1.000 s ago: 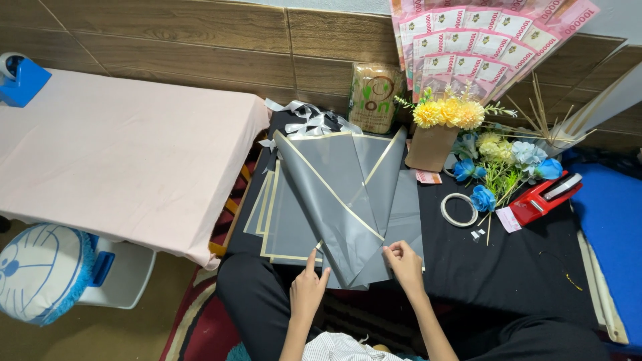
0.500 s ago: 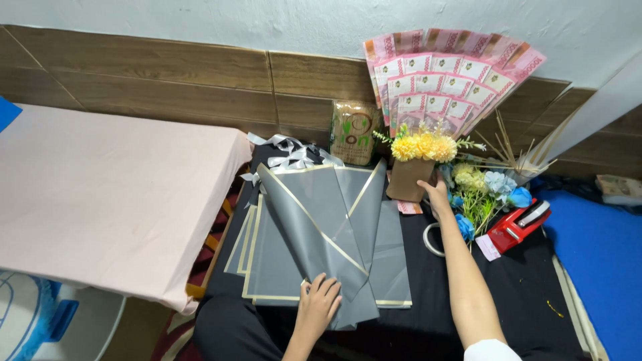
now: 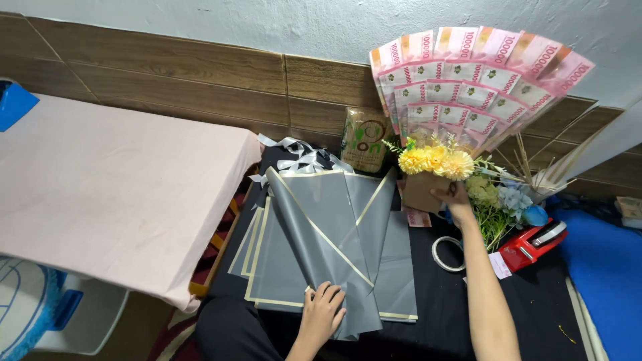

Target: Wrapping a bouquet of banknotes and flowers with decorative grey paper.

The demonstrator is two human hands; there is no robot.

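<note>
Bouquet of fanned pink banknotes and yellow flowers, upper right of frame: right hand fingers wrapped round its brown base. Left hand, fingers spread, pins grey wrapping sheets lower centre. Step: fetching bouquet; next move likely needs centring it on sheets.

Bare black cloth btwn the grey wrapping sheets and red tape dispenser gives room, w/ only a tape roll lying on it. Right side crowded: flowers, banknote fan. Pink counter hems the left.
</note>
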